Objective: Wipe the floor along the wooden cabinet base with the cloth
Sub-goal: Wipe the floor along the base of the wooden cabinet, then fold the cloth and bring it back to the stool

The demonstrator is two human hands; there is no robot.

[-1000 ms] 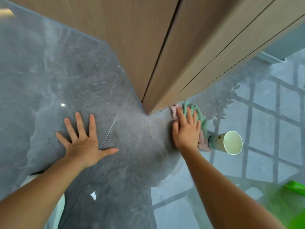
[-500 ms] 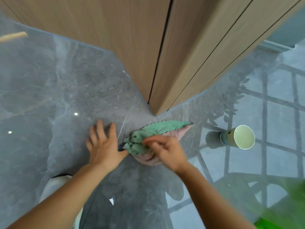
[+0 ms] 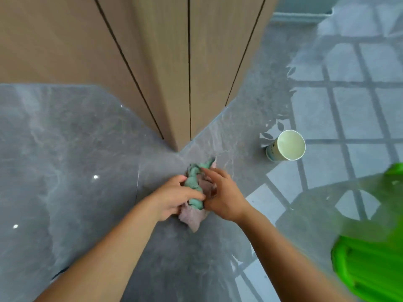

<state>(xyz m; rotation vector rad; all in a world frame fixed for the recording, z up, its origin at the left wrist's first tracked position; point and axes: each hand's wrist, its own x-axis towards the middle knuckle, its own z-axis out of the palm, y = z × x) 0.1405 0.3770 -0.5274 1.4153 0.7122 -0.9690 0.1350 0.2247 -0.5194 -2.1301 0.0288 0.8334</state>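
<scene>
A green and pink cloth lies bunched on the grey marble floor, just in front of the outer corner of the wooden cabinet. My left hand grips the cloth's left side, its fingers curled over the green part. On the right side my right hand holds the cloth too, fingers on the pink part. Both hands sit close together over the crumpled cloth, a short way from the cabinet base. Part of the cloth is hidden under my hands.
A paper cup stands on the floor to the right of the cabinet corner. A bright green object fills the lower right. Window reflections cover the glossy floor on the right.
My right hand pulled the cloth from the cabinet's right side to the front of the corner. My left hand left the floor and took hold of the cloth, now bunched up.
</scene>
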